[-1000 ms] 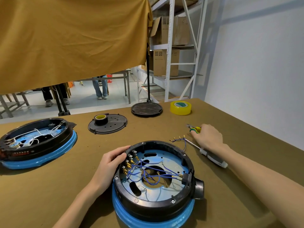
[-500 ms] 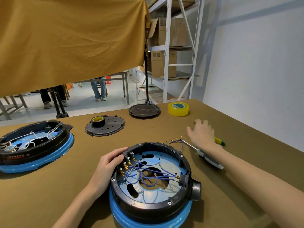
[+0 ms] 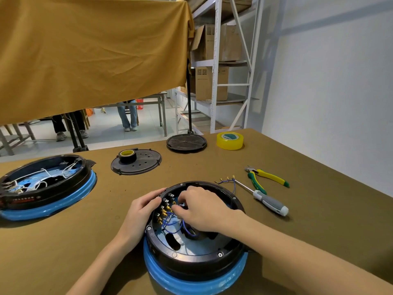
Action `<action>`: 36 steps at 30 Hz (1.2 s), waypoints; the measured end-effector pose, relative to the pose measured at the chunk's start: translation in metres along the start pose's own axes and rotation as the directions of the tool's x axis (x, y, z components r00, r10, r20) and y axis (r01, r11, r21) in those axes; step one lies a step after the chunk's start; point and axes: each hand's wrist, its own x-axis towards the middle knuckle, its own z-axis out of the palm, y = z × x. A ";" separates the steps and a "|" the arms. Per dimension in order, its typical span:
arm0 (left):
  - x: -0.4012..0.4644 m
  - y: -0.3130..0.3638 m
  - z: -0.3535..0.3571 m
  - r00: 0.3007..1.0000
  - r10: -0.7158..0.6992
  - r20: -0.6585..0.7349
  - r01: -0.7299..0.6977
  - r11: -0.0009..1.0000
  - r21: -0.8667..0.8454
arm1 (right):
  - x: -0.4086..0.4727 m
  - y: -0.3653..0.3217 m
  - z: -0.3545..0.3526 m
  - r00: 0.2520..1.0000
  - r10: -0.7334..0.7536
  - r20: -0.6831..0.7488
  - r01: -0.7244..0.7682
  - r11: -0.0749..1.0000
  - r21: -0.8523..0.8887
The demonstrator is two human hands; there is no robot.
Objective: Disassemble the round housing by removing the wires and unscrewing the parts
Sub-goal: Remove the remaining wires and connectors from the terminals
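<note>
The round housing [image 3: 191, 258], black with a blue base ring, stands near the table's front edge. Blue wires [image 3: 170, 225] with brass terminals run across its light blue inside. My left hand [image 3: 142, 211] holds the housing's left rim, fingers curled over the edge. My right hand [image 3: 202, 209] is inside the housing, its fingertips pinching at a blue wire by the row of terminals on the left wall. A loose bundle of removed blue wires [image 3: 227, 182] lies on the table just behind the housing.
A screwdriver [image 3: 268, 202] and yellow-green pliers [image 3: 268, 177] lie to the right. A second housing [image 3: 44, 186] with white wires stands at the left. Behind are a black lid with a tape roll [image 3: 136, 162], a black disc [image 3: 186, 143] and yellow tape [image 3: 229, 140].
My right hand let go of the pliers on the table at the right and came back into the housing, down onto the blue wires. My left hand stayed on the rim.
</note>
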 end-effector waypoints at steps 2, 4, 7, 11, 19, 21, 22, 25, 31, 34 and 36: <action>-0.001 0.000 0.001 1.000 -0.003 -0.010 0.003 1.000 -0.020 | 0.004 -0.001 -0.002 1.000 0.013 0.015 -0.013 0.999 0.048; -0.001 0.000 0.001 1.000 -0.007 -0.021 0.007 1.000 -0.029 | 0.008 0.000 -0.003 0.999 0.026 0.022 -0.027 0.997 0.068; -0.001 0.000 0.002 1.000 -0.006 -0.023 0.005 0.999 -0.039 | 0.009 -0.001 -0.002 0.998 0.036 0.049 -0.040 0.996 0.084; -0.001 0.000 0.002 0.999 -0.010 -0.035 0.008 0.999 -0.036 | 0.010 -0.001 0.000 0.997 0.053 0.064 -0.061 0.990 0.131; 0.000 0.002 0.001 0.999 0.002 -0.037 -0.001 1.000 0.008 | 0.003 -0.003 0.005 0.996 -0.077 -0.047 0.081 0.993 0.086; 0.000 0.002 0.002 0.999 0.001 -0.033 -0.001 1.000 0.015 | 0.003 -0.002 0.004 0.993 -0.110 -0.037 0.113 0.988 0.106; 0.000 0.002 0.001 0.999 -0.001 -0.032 0.001 1.000 0.015 | 0.003 -0.001 0.002 0.992 -0.123 -0.018 0.124 0.983 0.139; 0.000 0.002 0.001 0.999 -0.017 -0.030 0.017 1.000 0.001 | 0.004 0.004 0.000 0.996 -0.077 0.034 0.065 0.958 0.280; -0.001 0.004 0.002 0.998 -0.042 -0.036 0.041 0.999 -0.017 | 0.014 0.014 -0.006 0.992 0.124 0.019 -0.126 0.965 0.229; 0.001 0.003 0.001 0.998 -0.050 -0.046 0.049 0.999 -0.015 | 0.020 0.007 0.001 0.979 0.158 0.126 -0.182 0.961 0.208; 0.001 0.003 0.002 0.997 -0.052 -0.049 0.051 0.999 -0.010 | 0.023 0.006 0.003 0.979 0.171 0.112 -0.191 0.958 0.214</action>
